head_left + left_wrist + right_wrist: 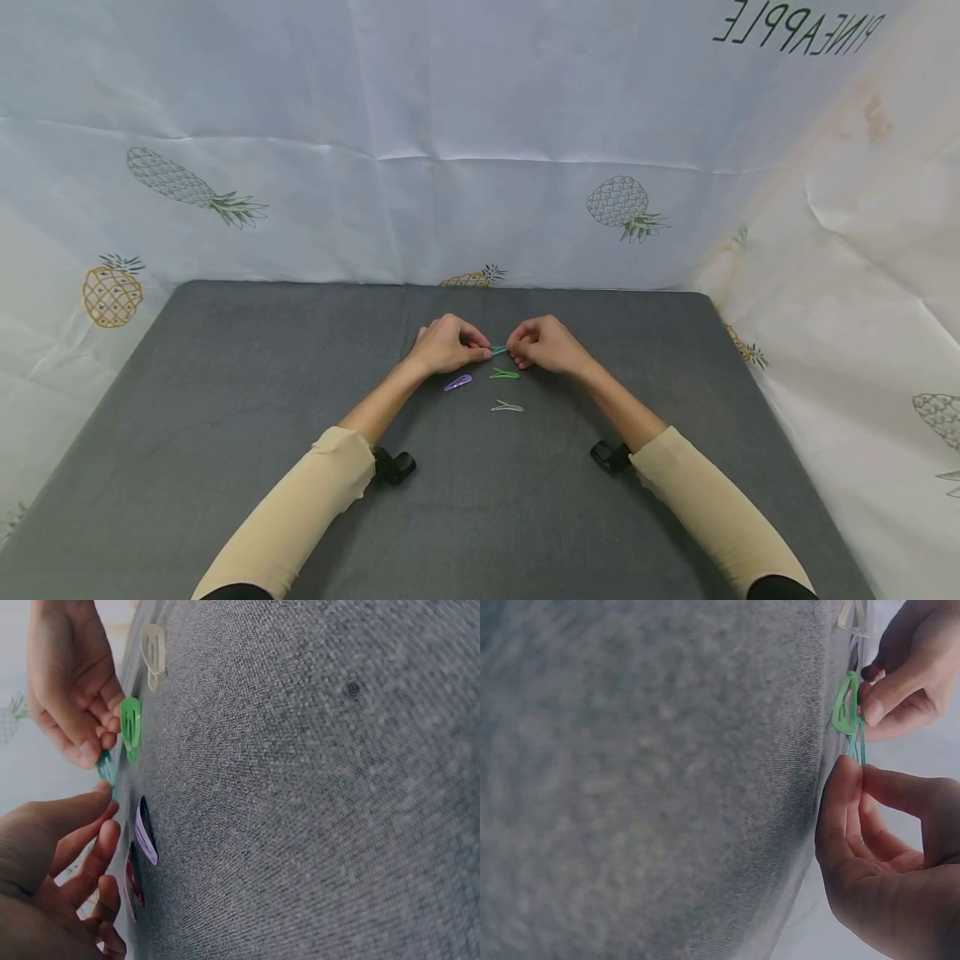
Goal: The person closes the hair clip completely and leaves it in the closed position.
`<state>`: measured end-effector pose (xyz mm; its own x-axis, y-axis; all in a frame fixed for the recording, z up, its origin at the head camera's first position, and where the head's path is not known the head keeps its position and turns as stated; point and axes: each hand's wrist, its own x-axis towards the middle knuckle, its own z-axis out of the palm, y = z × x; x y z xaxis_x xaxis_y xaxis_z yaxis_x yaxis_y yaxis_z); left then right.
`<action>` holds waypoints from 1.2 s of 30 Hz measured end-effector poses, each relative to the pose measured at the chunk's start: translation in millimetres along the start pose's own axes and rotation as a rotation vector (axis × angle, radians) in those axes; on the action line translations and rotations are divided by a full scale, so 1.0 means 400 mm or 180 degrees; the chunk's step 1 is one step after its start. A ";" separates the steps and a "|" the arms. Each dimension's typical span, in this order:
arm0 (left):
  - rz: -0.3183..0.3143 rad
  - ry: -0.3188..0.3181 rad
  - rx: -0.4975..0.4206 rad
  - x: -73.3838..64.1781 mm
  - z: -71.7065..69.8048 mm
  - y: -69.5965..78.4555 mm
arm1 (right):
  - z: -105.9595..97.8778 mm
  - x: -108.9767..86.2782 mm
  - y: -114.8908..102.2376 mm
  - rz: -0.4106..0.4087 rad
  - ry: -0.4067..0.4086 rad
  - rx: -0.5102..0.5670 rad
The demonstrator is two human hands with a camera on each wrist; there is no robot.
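Observation:
A teal snap hair clip (pixel 498 350) is stretched between both hands near the far side of the table. My left hand (pixel 450 344) pinches one end of it between thumb and fingertip. At its other end, the thumb and forefinger of my right hand (pixel 546 343) pinch it. In the right wrist view its two arms (pixel 857 750) look spread apart. Just nearer lies a green hair clip (pixel 505 374), its arms parted. A purple hair clip (pixel 457 382) rests below my left hand. The fingers hide part of the teal clip.
A beige hair clip (pixel 507 407) with parted arms lies nearest the person. Beside the purple clip, the left wrist view shows a red hair clip (pixel 133 881). The grey tabletop (pixel 480 517) meets a pineapple-print cloth (pixel 465 217) at its far edge.

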<state>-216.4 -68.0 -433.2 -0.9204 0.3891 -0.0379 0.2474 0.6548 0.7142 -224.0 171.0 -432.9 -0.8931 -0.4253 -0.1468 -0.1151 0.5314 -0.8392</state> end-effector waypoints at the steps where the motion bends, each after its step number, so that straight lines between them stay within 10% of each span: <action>1: 0.0007 0.0008 0.0000 0.000 0.000 0.000 | 0.000 -0.001 -0.001 -0.0014 0.0008 0.0015; 29: 0.0528 -0.0016 -0.0294 -0.016 -0.013 0.001 | 0.003 -0.015 -0.053 -0.0095 -0.0220 0.0900; 36: 0.0353 0.0144 -0.0574 -0.019 -0.006 -0.014 | 0.007 -0.013 -0.060 -0.0098 -0.0152 0.0975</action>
<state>-211.5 -76.1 -435.3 -0.9042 0.4202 0.0762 0.2934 0.4815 0.8259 -215.4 158.6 -413.5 -0.8688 -0.4756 -0.1374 0.0012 0.2754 -0.9613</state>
